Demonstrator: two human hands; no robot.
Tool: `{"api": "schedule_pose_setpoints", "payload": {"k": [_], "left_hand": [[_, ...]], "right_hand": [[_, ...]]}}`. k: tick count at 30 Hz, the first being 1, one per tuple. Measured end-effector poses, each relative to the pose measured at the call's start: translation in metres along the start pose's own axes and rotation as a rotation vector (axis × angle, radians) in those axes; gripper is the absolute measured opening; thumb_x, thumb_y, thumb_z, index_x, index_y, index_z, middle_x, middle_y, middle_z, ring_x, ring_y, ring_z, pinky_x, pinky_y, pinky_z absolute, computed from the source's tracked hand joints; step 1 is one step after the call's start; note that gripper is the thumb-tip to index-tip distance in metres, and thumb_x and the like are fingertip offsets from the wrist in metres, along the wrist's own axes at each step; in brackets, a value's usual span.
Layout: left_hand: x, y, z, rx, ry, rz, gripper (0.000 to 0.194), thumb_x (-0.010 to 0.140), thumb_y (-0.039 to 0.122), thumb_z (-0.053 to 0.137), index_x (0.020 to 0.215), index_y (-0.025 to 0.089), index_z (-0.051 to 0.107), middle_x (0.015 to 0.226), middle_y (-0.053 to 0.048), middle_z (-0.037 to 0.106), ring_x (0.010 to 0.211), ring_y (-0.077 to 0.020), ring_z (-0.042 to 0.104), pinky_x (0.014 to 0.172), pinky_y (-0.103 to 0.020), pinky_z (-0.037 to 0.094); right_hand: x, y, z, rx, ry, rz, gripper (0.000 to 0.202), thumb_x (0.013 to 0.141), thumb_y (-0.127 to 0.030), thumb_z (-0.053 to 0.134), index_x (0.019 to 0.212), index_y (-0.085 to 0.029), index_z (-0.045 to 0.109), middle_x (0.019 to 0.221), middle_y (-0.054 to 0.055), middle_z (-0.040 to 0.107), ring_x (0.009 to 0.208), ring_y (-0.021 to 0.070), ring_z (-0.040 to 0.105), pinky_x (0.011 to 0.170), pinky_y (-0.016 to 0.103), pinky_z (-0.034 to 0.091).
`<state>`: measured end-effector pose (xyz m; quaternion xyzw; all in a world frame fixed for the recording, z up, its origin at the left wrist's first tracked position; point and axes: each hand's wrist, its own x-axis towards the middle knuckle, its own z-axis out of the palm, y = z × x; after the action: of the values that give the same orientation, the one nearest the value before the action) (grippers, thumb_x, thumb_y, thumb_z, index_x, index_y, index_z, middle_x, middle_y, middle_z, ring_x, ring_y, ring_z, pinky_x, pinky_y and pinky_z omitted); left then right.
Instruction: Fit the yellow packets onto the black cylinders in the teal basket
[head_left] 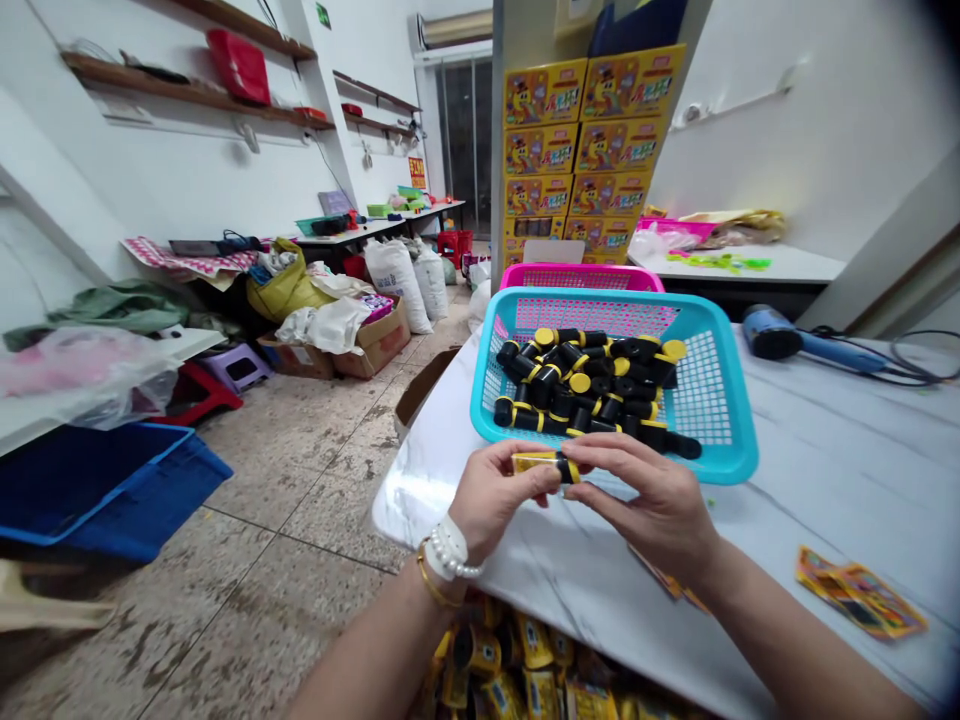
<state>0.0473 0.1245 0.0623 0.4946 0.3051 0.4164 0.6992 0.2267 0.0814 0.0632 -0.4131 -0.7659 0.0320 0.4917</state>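
Between my two hands, just in front of the basket, is a small cylinder point(537, 462) with a yellow wrapper and a black-and-yellow end. My left hand point(501, 490) grips its wrapped end between thumb and fingers. The fingertips of my right hand point(651, 498) pinch the black-and-yellow end. A turquoise basket point(735, 400) behind them holds many black cylinders with yellow rims point(577, 385). Below the table edge, by my forearms, lies a heap of yellow-wrapped cylinders point(536, 650).
Flat printed cards point(862, 595) lie on the white marbled table point(795, 480) to the right. A blue heat gun point(810, 342) with its cable rests at the back right. Behind the basket are a pink basket point(585, 276) and stacked yellow boxes point(540, 150). A blue bin point(112, 490) stands at left.
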Motion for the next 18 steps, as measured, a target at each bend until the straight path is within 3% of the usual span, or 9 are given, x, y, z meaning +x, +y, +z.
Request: {"api": "schedule_pose_setpoints", "payload": {"k": [5, 9, 13, 18], "left_hand": [[0.014, -0.001, 0.022, -0.084, -0.04, -0.032, 0.047, 0.074, 0.05, 0.075, 0.096, 0.01, 0.062, 0.073, -0.004, 0.065, 0.056, -0.0111, 0.059, 0.051, -0.023, 0.046], [0.015, -0.003, 0.01, -0.004, -0.021, -0.099, 0.05, 0.08, 0.057, 0.067, 0.101, 0.012, 0.06, 0.071, -0.003, 0.063, 0.049, -0.0101, 0.056, 0.042, -0.02, 0.039], [0.004, -0.004, -0.003, 0.013, -0.033, 0.016, 0.038, 0.079, 0.044, 0.074, 0.096, 0.011, 0.063, 0.067, 0.0, 0.06, 0.049, -0.0061, 0.05, 0.046, -0.019, 0.038], [-0.006, -0.004, 0.001, 0.207, 0.0, 0.201, 0.036, 0.082, 0.041, 0.071, 0.103, 0.012, 0.066, 0.066, 0.0, 0.061, 0.051, -0.0075, 0.051, 0.051, -0.021, 0.043]], "right_hand": [[0.005, 0.003, -0.007, 0.03, 0.045, 0.076, 0.025, 0.081, -0.017, 0.074, 0.105, -0.024, 0.071, 0.1, 0.006, 0.068, 0.081, 0.0158, 0.068, 0.061, 0.024, 0.057], [0.006, 0.008, -0.009, 0.04, 0.049, 0.092, 0.03, 0.081, -0.017, 0.073, 0.111, -0.023, 0.071, 0.103, 0.007, 0.068, 0.077, 0.0147, 0.067, 0.06, 0.024, 0.057], [0.002, 0.003, -0.005, 0.103, 0.028, 0.129, 0.035, 0.079, -0.018, 0.075, 0.114, -0.024, 0.073, 0.099, 0.006, 0.069, 0.079, 0.0152, 0.068, 0.069, 0.027, 0.059], [-0.002, -0.005, 0.006, 0.383, 0.065, 0.371, 0.032, 0.075, -0.019, 0.079, 0.106, -0.029, 0.076, 0.086, 0.001, 0.068, 0.075, 0.0142, 0.067, 0.066, 0.025, 0.058]]}}
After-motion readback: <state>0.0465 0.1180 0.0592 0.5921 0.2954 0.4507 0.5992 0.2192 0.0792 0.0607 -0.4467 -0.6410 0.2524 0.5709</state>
